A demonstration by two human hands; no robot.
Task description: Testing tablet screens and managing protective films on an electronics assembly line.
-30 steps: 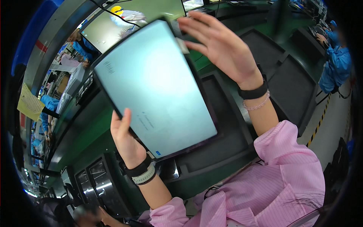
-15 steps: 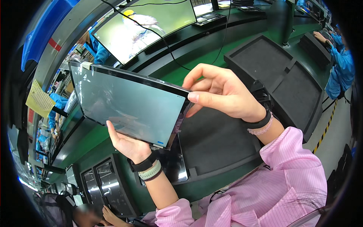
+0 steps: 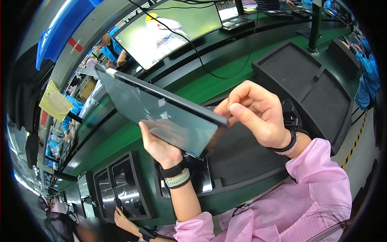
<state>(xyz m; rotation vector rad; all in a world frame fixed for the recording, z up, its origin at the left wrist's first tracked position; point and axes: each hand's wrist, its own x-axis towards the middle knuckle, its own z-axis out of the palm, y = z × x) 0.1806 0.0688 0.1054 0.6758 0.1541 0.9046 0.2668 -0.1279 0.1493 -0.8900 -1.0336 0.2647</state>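
A black-framed tablet [image 3: 161, 107] is held tilted in the air, its glossy grey lit screen turned toward me and catching reflections. My left hand [image 3: 161, 148] supports it at the lower edge, the thumb along the near side and the other fingers hidden behind. At the tablet's right corner is my right hand [image 3: 260, 117], with curled fingers and the thumb bent against the index finger. Whether anything thin sits in that pinch is too small to tell. Below the tablet, another dark glossy panel [image 3: 203, 179] lies partly covered by my left wrist.
Black foam trays [image 3: 298, 64] stand at the right on the green bench [image 3: 193, 92]. A large lit monitor [image 3: 169, 32] is behind, with a loose black cable [image 3: 197, 52] hanging before it. Lower left, a co-worker's hand [image 3: 123, 220] is by a tray of dark panels [image 3: 128, 185].
The tablet has tipped so its screen shows more steeply and reflects more. My right thumb has come off the screen's corner, and the fingers have drawn together beside it.
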